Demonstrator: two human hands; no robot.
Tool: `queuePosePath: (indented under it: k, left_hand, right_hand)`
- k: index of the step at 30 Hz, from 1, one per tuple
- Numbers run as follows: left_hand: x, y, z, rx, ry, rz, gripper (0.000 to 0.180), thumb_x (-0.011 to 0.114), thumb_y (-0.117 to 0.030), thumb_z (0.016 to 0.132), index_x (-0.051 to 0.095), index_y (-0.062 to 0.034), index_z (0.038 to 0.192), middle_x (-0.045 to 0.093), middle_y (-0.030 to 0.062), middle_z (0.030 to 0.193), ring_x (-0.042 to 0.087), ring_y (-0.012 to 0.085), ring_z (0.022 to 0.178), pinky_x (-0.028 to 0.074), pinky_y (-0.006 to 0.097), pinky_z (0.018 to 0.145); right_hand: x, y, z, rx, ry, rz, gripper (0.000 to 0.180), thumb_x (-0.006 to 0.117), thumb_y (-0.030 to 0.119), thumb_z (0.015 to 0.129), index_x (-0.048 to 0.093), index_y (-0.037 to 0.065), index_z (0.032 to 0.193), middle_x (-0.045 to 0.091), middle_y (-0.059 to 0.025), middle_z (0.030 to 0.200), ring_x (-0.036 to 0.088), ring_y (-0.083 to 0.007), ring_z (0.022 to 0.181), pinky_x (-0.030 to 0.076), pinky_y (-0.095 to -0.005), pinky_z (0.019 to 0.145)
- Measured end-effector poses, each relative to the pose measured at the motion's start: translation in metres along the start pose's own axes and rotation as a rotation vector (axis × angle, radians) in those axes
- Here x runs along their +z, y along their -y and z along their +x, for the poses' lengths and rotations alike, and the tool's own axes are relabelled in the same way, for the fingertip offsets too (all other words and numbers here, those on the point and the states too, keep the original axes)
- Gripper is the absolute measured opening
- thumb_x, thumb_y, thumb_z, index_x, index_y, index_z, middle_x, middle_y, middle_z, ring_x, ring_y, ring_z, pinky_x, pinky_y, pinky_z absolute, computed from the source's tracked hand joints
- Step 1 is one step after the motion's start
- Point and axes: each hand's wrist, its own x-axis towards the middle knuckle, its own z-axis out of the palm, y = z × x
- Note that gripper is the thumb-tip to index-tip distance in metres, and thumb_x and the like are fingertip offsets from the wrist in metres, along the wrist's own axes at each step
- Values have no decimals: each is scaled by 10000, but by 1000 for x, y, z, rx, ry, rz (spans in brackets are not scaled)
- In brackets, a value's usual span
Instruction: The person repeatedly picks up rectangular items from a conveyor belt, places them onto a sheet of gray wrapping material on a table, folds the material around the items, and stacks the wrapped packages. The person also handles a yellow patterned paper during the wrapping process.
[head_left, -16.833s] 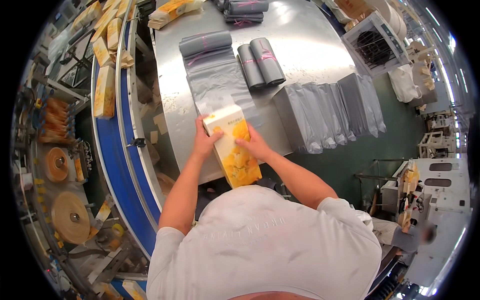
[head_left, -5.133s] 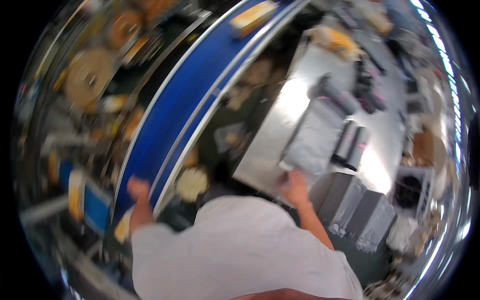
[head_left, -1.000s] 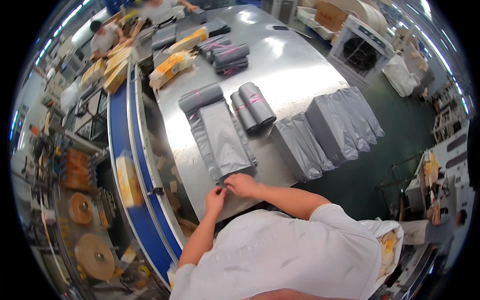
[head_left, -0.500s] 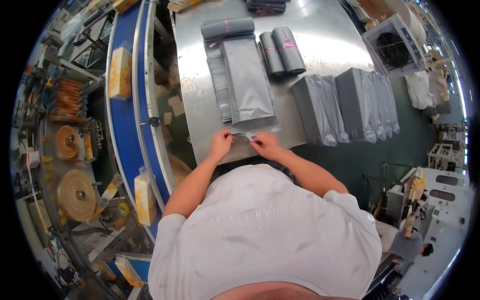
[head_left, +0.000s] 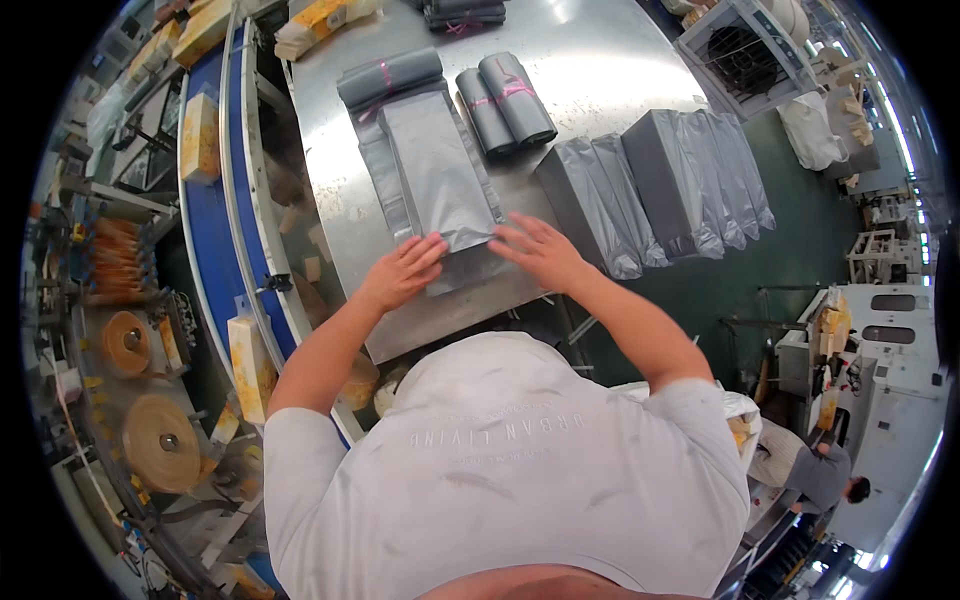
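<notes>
Both your hands lie flat, palms down, side by side ahead of your chest.

Your left hand (head_left: 402,272) reaches forward from a bare forearm that rises from the lower left, elbow bent and out to the side; its fingers (head_left: 428,250) are spread a little and point up and to the right. Your right hand (head_left: 540,252) mirrors it, with the forearm coming in from the lower right and the fingers (head_left: 508,232) splayed, pointing up and to the left. The two hands are near each other but apart, fingertips angled toward one another. Neither hand is curled around anything; both are pressed down open.
</notes>
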Motion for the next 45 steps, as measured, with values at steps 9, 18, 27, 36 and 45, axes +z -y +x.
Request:
queuePosePath:
  k: [9,18,27,36,45]
  left_hand:
    - [16,8,11,-406,-106,-417,110,677,-132,901,622,-51,851,687,89,1201,637,237,1183,508,400,982]
    - [84,21,31,-1750,-783,-930,238,690,-170,1023,588,-48,845,514,-7,762,501,127,744,432,329,706]
    - [62,-29,41,-1380,-667,-1119,425,568,29,980,561,23,1405,598,133,1362,572,243,1285,465,381,1102]
    - [-11,-71,118,-592,-272,-1149,308,657,52,905,698,-22,1201,684,91,1100,670,189,1022,551,322,906]
    - [22,-62,28,-796,-174,-1158,123,689,-25,938,749,-26,1046,728,72,945,682,155,842,552,299,820]
  right_hand:
    - [79,-56,12,370,-53,803,153,651,168,951,719,32,967,745,-92,971,705,-285,979,552,-380,885]
    - [148,-18,79,1306,-309,809,335,688,332,986,679,1,1041,710,-160,849,690,-317,814,522,-428,762]
    - [58,10,86,1302,-343,1757,747,681,449,1005,460,12,1569,639,-126,1391,593,-219,1267,483,-393,1076]
    - [-152,-47,-80,744,-770,573,537,781,89,867,667,24,1388,603,-114,1455,566,-234,1320,445,-356,1112]
    - [-145,-38,-137,1081,-84,-326,653,812,310,804,639,219,1428,607,-45,1466,415,-470,1443,303,-668,1186]
